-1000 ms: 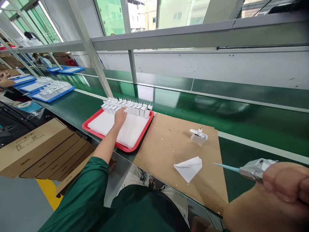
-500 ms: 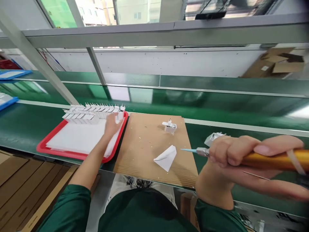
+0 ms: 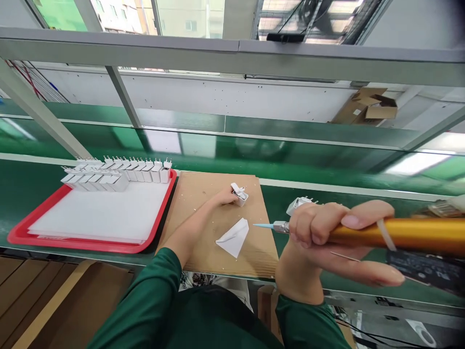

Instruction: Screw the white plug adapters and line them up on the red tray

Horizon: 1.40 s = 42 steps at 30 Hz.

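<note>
My left hand (image 3: pixel 225 196) reaches over the cardboard sheet (image 3: pixel 192 194), its fingers closed on the near-left side of a white plug adapter (image 3: pixel 240 196). This adapter looks like an open housing with a separate part lying across its top. My right hand (image 3: pixel 323 232), closer to the camera, is wrapped round a gold, pen-shaped tool (image 3: pixel 417 233) with a metal collet and a light-blue pointed tip. The tip points left, above the cardboard's right edge. Below it lies a folded white paper (image 3: pixel 234 237). Another white adapter (image 3: pixel 298 204) sits beyond my right hand, partly hidden by it.
On the left, a red tray (image 3: pixel 109 245) lined with white sheets holds rows of white plug adapters (image 3: pixel 116 175), pins up. A green bench surface runs behind. Brown cartons (image 3: pixel 65 300) stand at lower left. An open cardboard box (image 3: pixel 363 107) lies at the back right.
My left hand has moved right, from the tray's far right corner to the adapter on the cardboard, which now sits tilted. The view has shifted right; my right hand still holds the tool.
</note>
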Each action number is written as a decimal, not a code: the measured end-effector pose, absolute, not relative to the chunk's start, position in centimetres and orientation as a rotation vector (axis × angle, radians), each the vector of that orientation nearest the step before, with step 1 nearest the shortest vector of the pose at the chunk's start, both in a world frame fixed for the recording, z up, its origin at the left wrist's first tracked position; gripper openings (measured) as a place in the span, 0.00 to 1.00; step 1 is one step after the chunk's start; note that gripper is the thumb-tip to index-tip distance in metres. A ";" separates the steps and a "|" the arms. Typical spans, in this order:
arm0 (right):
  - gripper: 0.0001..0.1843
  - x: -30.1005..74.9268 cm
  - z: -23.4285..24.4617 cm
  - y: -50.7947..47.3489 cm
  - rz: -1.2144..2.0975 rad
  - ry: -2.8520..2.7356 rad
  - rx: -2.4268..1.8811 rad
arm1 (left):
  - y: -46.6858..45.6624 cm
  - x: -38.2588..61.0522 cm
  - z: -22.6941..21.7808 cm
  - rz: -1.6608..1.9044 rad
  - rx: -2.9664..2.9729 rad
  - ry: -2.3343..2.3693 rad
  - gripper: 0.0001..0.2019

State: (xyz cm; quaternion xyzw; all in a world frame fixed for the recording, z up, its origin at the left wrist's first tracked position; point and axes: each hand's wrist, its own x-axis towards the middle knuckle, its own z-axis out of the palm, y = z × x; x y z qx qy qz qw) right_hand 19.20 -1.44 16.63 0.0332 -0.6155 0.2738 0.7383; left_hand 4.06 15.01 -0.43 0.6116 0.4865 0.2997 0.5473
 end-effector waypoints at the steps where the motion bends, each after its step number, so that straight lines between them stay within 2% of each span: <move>1: 0.18 19.2 16.6 -1.5 0.607 -1.346 0.075 | 15.2 3.4 -0.4 0.663 1.466 1.087 0.19; 6: 0.20 19.1 16.7 -1.7 0.608 -1.337 0.030 | 15.2 0.6 0.1 0.626 1.725 0.930 0.37; 9: 0.20 18.9 16.9 -1.8 0.622 -1.332 0.008 | 13.7 -0.1 0.2 0.714 2.089 1.014 0.35; 13: 0.19 18.8 16.9 -1.9 0.615 -1.319 0.007 | 10.2 0.1 -0.3 0.780 2.242 1.304 0.30; 16: 0.19 18.9 16.7 -1.8 0.601 -1.321 0.012 | 7.7 1.0 -0.8 0.826 2.223 1.534 0.33; 22: 0.19 19.0 16.3 -2.0 0.610 -1.294 -0.001 | 6.3 4.5 -0.7 1.023 1.779 1.636 0.42; 31: 0.19 18.8 16.6 -1.9 0.588 -1.297 -0.026 | 8.5 5.4 -1.5 1.064 1.543 1.473 0.26; 40: 0.17 18.4 16.7 -1.3 0.593 -1.293 -0.026 | 7.8 4.6 -1.2 0.996 1.518 1.615 0.27; 42: 0.17 18.5 16.7 -1.2 0.599 -1.289 -0.038 | 7.9 4.7 -1.1 0.967 1.543 1.632 0.25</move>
